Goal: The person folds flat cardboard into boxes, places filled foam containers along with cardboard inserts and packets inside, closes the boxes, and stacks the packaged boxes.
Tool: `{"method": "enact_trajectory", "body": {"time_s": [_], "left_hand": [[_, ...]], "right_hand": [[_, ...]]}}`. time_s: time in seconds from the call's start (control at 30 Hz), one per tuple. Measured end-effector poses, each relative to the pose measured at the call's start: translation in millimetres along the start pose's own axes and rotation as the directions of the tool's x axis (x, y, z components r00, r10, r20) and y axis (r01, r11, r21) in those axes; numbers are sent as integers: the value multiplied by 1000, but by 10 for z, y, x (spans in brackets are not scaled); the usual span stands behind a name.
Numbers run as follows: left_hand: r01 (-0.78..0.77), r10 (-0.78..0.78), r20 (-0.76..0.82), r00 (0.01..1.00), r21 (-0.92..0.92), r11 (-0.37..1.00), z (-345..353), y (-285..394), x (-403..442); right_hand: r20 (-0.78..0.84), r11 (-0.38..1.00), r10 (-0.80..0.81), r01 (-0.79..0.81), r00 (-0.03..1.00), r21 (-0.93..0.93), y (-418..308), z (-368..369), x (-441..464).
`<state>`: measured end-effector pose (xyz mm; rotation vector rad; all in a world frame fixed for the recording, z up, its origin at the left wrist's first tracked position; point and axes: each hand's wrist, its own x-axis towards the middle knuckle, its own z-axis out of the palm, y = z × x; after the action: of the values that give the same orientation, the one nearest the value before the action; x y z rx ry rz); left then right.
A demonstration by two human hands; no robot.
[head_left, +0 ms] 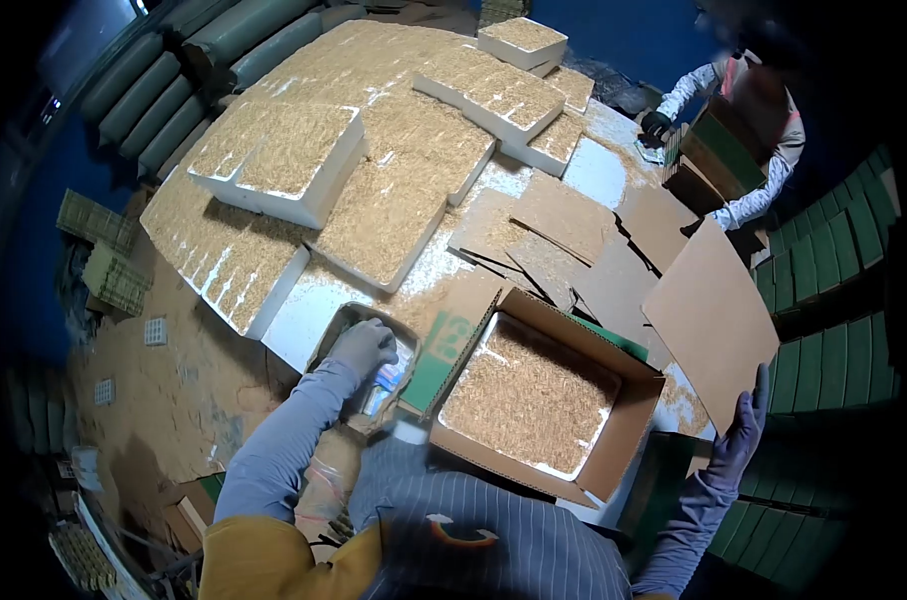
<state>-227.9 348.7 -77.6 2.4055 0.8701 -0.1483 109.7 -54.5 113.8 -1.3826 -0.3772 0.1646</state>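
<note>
My left hand (366,347), in a grey glove, reaches into a small tub (324,335) that holds colourful printed slips (384,382). Its fingers are curled, and what they grip is hidden. Out to the right, my right hand (742,432), gloved too, grips the lower edge of a brown cardboard sheet (716,320) that stands tilted. Between my hands is an open cardboard box (619,440). Inside it lies a white tray filled with straw-like shavings (529,400).
White trays of the same shavings (274,150) are stacked across the table. Loose cardboard pieces (564,220) lie beyond the box. A co-worker (774,120) handles a box at the far right. Stacked green boxes (834,360) stand right, filled sacks (134,80) back left.
</note>
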Motion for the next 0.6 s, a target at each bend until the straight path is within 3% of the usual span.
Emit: {"method": "enact_trajectory", "body": {"time_s": [0.13, 0.23, 0.27, 0.33, 0.37, 0.43, 0.57, 0.6], "left_hand": [[-30, 31, -42, 999, 30, 999, 45, -18, 15], [-156, 158, -5, 987, 103, 982, 20, -85, -36], [-159, 160, -5, 987, 107, 982, 3, -73, -45], [-115, 112, 58, 992, 35, 993, -45, -31, -32], [-123, 121, 55, 991, 40, 992, -48, -11, -12], [-47, 40, 58, 998, 116, 992, 17, -2, 17], [-108, 110, -16, 994, 113, 988, 32, -111, 12], [-139, 136, 57, 989, 62, 988, -43, -110, -1]], "right_hand": [[78, 998, -12, 17, 997, -59, 168, -243, -321], [201, 794, -200, 279, 959, -540, 284, -453, -469], [197, 795, -202, 278, 959, -539, 272, -417, -508], [84, 953, -66, 88, 994, -290, 253, -278, -611], [89, 966, -45, 66, 995, -249, 195, -181, -667], [59, 967, -48, 61, 997, -246, 235, -168, -732], [45, 968, -43, 53, 998, -245, 264, -225, -812], [36, 966, -60, 67, 998, -251, 271, -237, -836]]}}
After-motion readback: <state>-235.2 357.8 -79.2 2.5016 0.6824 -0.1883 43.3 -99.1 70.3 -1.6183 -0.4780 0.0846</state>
